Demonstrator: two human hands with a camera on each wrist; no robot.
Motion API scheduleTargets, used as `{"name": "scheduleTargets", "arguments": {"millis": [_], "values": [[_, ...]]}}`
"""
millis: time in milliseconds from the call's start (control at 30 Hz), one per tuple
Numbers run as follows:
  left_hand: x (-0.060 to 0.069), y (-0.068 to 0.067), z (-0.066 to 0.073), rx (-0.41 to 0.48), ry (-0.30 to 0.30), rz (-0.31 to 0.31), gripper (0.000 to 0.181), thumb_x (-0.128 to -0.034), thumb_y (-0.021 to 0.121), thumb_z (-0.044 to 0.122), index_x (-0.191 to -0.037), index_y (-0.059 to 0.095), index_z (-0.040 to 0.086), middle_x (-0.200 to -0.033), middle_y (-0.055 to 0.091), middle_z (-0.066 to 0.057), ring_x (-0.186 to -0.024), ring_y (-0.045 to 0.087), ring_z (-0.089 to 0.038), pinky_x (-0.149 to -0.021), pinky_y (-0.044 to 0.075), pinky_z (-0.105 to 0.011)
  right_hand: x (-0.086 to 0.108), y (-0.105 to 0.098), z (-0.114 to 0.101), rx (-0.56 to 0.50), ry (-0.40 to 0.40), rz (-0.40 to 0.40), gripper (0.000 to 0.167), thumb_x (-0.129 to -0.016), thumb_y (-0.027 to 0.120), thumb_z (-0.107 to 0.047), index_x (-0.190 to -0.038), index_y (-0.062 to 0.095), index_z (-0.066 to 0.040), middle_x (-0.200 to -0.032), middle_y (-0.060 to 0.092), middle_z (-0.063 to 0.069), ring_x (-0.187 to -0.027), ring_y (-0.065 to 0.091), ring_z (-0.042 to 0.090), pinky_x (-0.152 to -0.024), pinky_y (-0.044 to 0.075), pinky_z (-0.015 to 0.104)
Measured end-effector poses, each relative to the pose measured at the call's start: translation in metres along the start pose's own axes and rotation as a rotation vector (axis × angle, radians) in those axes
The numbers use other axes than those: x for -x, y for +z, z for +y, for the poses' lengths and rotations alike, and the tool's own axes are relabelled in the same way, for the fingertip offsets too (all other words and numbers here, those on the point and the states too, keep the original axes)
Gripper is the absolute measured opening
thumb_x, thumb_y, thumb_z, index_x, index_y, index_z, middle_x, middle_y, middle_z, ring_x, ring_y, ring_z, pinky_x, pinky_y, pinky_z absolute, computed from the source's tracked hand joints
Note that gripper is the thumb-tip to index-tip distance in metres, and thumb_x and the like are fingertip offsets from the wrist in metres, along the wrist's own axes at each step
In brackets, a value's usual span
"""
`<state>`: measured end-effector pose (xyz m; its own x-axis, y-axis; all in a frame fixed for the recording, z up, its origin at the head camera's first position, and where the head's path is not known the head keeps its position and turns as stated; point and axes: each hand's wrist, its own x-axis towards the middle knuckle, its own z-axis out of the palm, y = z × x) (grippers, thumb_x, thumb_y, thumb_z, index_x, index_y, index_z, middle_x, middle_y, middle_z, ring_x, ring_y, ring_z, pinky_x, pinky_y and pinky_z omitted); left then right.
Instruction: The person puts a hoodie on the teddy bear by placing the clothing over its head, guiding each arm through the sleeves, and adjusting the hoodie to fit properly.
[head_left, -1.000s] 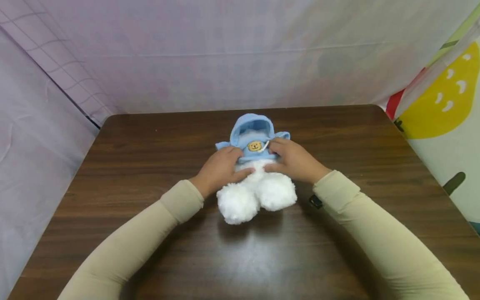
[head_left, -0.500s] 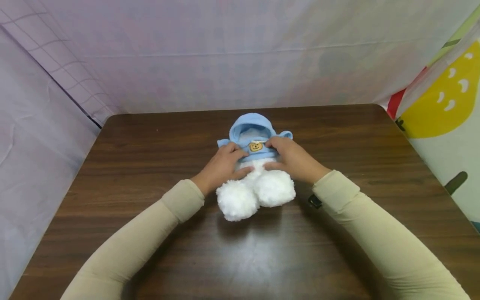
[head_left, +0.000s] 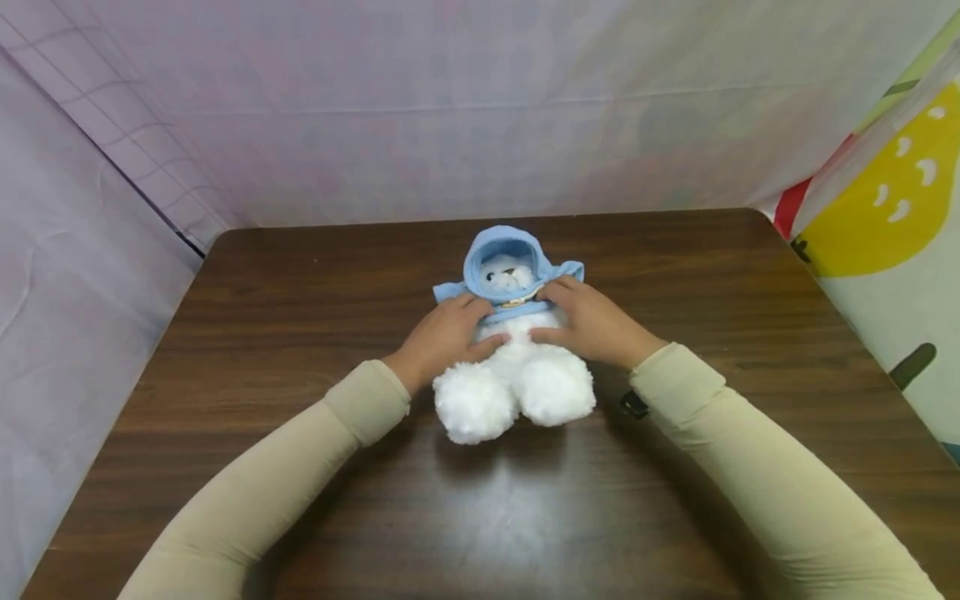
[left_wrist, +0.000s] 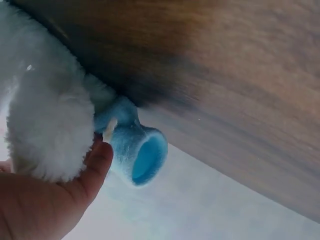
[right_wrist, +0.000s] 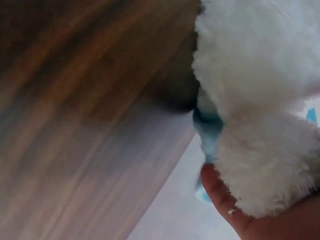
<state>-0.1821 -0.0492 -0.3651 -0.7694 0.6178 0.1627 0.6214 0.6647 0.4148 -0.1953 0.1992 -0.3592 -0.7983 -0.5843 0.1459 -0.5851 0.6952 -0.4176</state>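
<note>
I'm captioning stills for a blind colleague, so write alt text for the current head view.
A person's left hand and right hand grip a white plush toy from either side, with a dark wooden table beneath it. The toy's face shows partly inside the hood of a blue top, and its two fluffy legs point toward the viewer.

A brown table point(head_left: 300, 350) lies beneath the fingers point(head_left: 474, 306) and to either side. Beyond them hangs a pale cloth point(head_left: 420, 125); well to their left, a sheet point(head_left: 67, 317). Far to their right are a red strip point(head_left: 791, 207) and a yellow print point(head_left: 885, 225).
</note>
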Motion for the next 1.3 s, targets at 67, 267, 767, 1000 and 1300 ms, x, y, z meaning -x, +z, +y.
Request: {"name": "scheduleTargets", "arguments": {"millis": [67, 267, 767, 1000, 1300], "values": [[-0.001, 0.0, 0.001, -0.014, -0.017, -0.013, 0.044, -0.0994, 0.059, 0.042, -0.124, 0.06, 0.006, -0.118, 0.059, -0.01, -0.103, 0.057, -0.023, -0.089, 0.047, -0.039, 0.002, -0.003, 0.0, 0.002, 0.032, -0.038, 0.055, -0.091, 0.073, -0.038, -0.13, 0.056, -0.003, -0.128, 0.054, 0.017, -0.112, 0.057, 0.033, -0.092, 0.046, 0.05], [0.0, -0.001, 0.004, -0.001, -0.066, -0.02, 0.05, -0.0979, 0.06, 0.045, -0.129, 0.057, 0.006, -0.127, 0.054, -0.012, -0.11, 0.056, -0.026, -0.092, 0.047, -0.041, 0.005, -0.008, 0.002, -0.026, 0.039, -0.08, 0.059, -0.093, 0.07, -0.042, -0.136, 0.053, -0.004, -0.132, 0.053, 0.017, -0.116, 0.056, 0.032, -0.094, 0.046, 0.05], [0.006, -0.024, 0.009, 0.157, 0.026, -0.039, 0.058, -0.0933, 0.068, 0.044, -0.14, 0.053, 0.012, -0.131, 0.051, -0.005, -0.116, 0.052, -0.018, -0.097, 0.044, -0.037, 0.03, -0.04, 0.012, -0.19, 0.196, -0.167, 0.052, -0.093, 0.068, -0.044, -0.131, 0.057, -0.009, -0.12, 0.063, 0.007, -0.11, 0.059, 0.024, -0.093, 0.046, 0.047], [0.004, -0.023, 0.016, 0.136, -0.021, -0.122, 0.076, -0.0892, 0.072, 0.047, -0.15, 0.042, 0.013, -0.125, 0.048, -0.006, -0.091, 0.051, -0.016, -0.082, 0.046, -0.034, 0.034, -0.028, 0.011, -0.632, 0.23, -0.335, 0.049, -0.101, 0.06, -0.029, -0.139, 0.039, -0.007, -0.128, 0.051, 0.013, -0.114, 0.052, 0.027, -0.092, 0.048, 0.044], [0.001, -0.017, 0.014, 0.193, -0.138, -0.062, 0.096, -0.0806, 0.078, 0.053, -0.156, 0.031, 0.016, -0.135, 0.045, -0.01, -0.109, 0.053, -0.022, -0.092, 0.047, -0.039, 0.032, -0.044, -0.004, -0.791, 0.11, -0.275, 0.047, -0.105, 0.049, -0.022, -0.147, 0.032, -0.009, -0.141, 0.042, 0.014, -0.122, 0.048, 0.031, -0.095, 0.048, 0.044]]}}
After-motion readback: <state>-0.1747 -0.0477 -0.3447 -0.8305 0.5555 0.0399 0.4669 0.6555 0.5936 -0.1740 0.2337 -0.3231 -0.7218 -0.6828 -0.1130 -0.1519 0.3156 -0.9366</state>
